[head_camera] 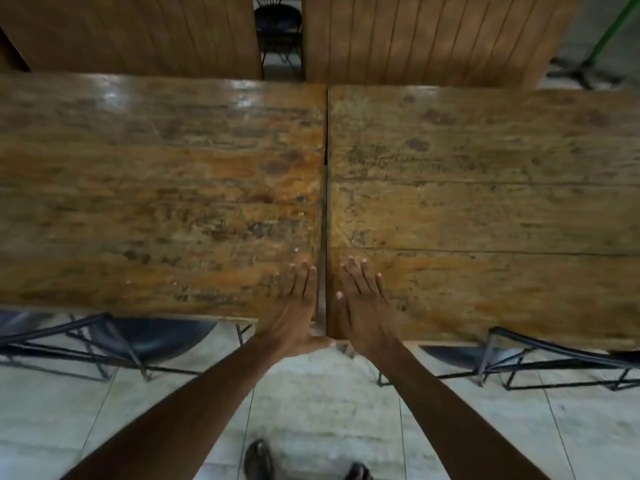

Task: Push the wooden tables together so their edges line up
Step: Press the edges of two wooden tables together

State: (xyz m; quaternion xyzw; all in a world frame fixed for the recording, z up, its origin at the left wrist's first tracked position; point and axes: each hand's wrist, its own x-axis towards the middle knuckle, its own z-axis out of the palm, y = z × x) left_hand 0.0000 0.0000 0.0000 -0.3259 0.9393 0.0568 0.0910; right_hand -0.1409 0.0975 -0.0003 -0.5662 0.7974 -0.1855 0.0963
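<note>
Resting flat with fingers spread, the left hand [297, 313] lies on the left wooden table [156, 195] and the right hand [363, 306] (also flat) on the right wooden table [485, 209], a narrow gap [323, 237] between them.

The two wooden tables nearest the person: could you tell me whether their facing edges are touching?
Apart. The head view shows a thin dark gap running between the left table and the right table.
</note>
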